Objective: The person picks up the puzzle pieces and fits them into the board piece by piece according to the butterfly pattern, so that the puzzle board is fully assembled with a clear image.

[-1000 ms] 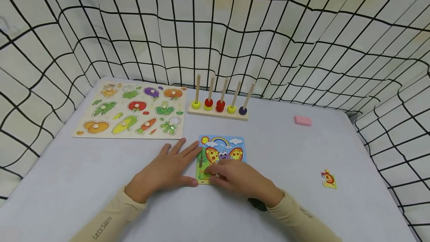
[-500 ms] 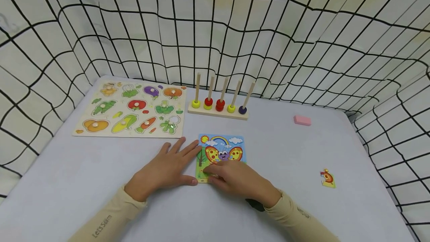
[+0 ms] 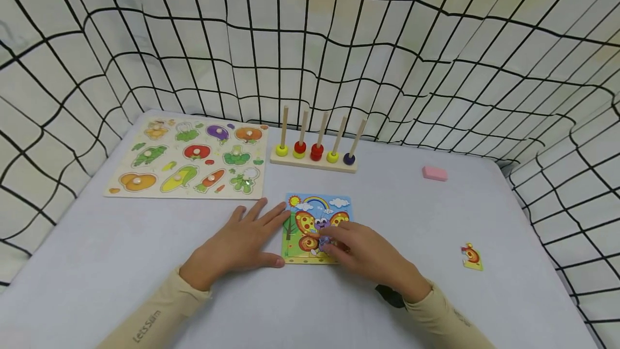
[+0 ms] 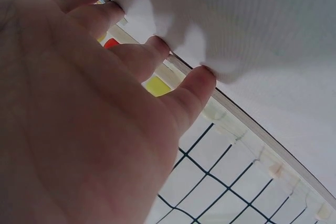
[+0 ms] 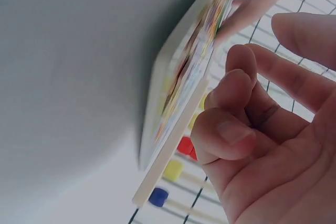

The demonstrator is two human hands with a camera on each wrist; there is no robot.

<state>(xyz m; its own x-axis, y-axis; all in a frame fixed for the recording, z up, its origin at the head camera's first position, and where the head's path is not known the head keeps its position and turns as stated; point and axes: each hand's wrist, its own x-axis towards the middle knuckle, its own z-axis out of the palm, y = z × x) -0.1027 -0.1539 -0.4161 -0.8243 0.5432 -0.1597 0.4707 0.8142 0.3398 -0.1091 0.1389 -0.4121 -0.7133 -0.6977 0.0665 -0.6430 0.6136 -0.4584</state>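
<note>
A square butterfly jigsaw puzzle (image 3: 301,223) lies on the white table. My left hand (image 3: 236,245) rests flat beside it, fingers spread, with fingertips touching its left edge and the thumb near the lower left corner. Above the lower right part of the puzzle is my right hand (image 3: 370,252), which hides that area. In the right wrist view its fingers (image 5: 226,93) are loosely bent, the thumb stands apart, and nothing shows between them. A loose puzzle piece (image 3: 473,258) with an orange spiral lies off to the right.
A wooden vegetable peg puzzle (image 3: 167,185) lies at the back left. Beside it stands a peg stacker (image 3: 312,165) with coloured rings on upright dowels. A pink block (image 3: 435,173) sits at the back right. Black netting (image 3: 334,36) over pale cloth surrounds the table.
My right hand has moved right across the puzzle from its lower left corner, uncovering the spiral wing there. The left hand and the loose piece have stayed put.
</note>
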